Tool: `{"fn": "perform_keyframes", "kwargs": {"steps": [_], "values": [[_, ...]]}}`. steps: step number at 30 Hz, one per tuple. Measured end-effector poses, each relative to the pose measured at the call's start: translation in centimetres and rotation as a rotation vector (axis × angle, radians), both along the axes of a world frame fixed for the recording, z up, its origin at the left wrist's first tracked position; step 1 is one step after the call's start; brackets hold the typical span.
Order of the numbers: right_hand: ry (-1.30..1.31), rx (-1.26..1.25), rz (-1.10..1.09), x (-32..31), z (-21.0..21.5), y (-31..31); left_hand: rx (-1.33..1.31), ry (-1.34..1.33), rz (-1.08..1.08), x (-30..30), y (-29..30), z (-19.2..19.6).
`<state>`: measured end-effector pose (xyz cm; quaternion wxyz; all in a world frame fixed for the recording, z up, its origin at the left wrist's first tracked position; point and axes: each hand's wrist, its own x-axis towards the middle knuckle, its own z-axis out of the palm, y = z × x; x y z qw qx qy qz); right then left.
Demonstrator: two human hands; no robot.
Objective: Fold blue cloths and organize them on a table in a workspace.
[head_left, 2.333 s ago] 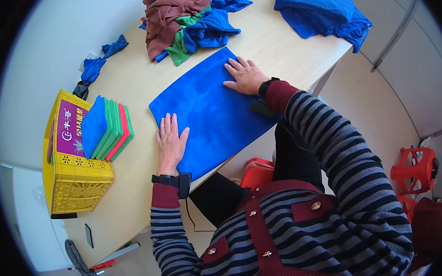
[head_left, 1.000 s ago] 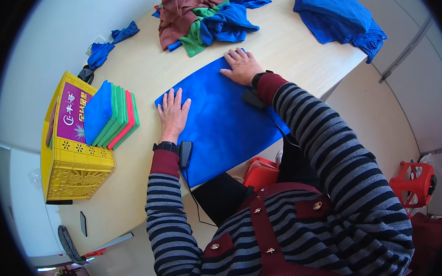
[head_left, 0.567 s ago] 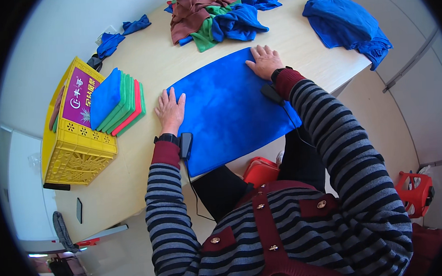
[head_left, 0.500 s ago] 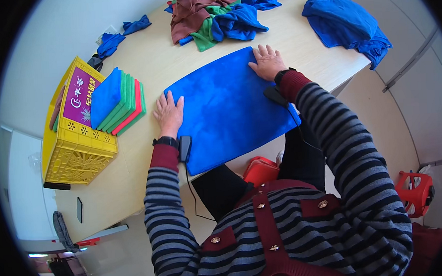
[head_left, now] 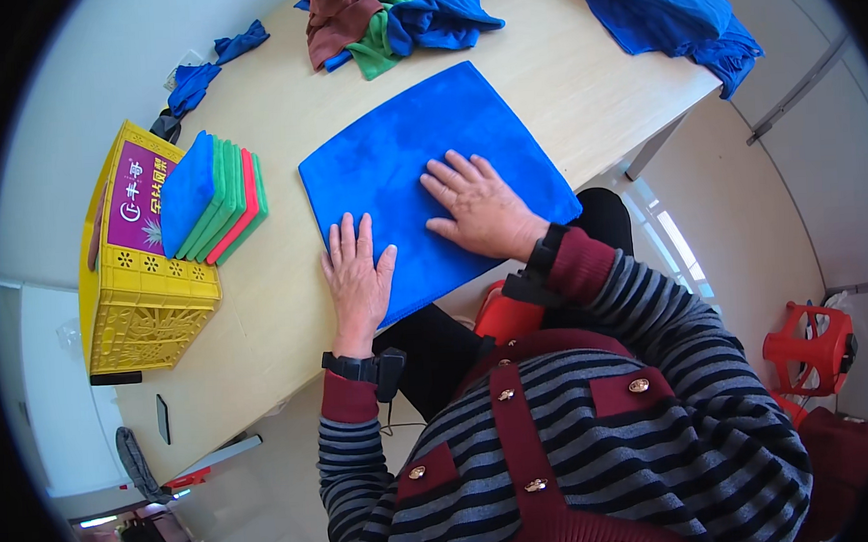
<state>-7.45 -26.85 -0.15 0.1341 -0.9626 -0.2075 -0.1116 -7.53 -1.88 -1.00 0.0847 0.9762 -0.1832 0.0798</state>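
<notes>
A blue square cloth lies spread flat on the light wooden table. My left hand rests palm down on the cloth's near left corner, fingers apart. My right hand lies flat on the near middle of the cloth, fingers spread. Neither hand holds anything.
A yellow plastic crate stands at the left with a stack of folded blue, green and red cloths leaning on it. A heap of mixed cloths and a blue pile lie at the far edge. A red stool stands at the right.
My right hand has slid from the cloth's far right edge back toward its near middle. My left hand stayed at the near left corner. The view has shifted.
</notes>
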Motion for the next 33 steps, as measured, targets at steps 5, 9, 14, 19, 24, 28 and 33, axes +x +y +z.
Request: {"fn": "perform_keyframes", "kwargs": {"steps": [5,9,14,19,24,28,33], "values": [[-0.016,-0.046,-0.159,0.4,-0.3,-4.7,-0.034,-0.011,0.022,-0.4,0.8,0.0],[-0.011,-0.067,-0.281,0.3,-0.7,-8.4,-0.046,-0.007,0.028,-0.7,0.9,-0.1],[0.007,-0.076,-0.458,-0.1,-1.5,-13.8,-0.032,-0.004,0.051,-1.5,1.7,0.0],[-0.05,0.286,-0.255,-3.2,-2.7,-19.8,-0.148,-0.012,-0.058,-4.6,2.3,0.8],[-0.069,0.097,-0.143,-5.7,-1.5,-18.3,-0.083,-0.081,-0.211,-8.0,2.6,0.8],[-0.135,-0.043,-0.051,-4.4,-2.3,-17.5,-0.145,-0.155,-0.193,-8.3,2.9,-0.1],[-0.21,-0.08,0.079,-3.4,-2.2,-16.3,-0.202,-0.25,-0.213,-8.2,2.9,-0.3]]}}
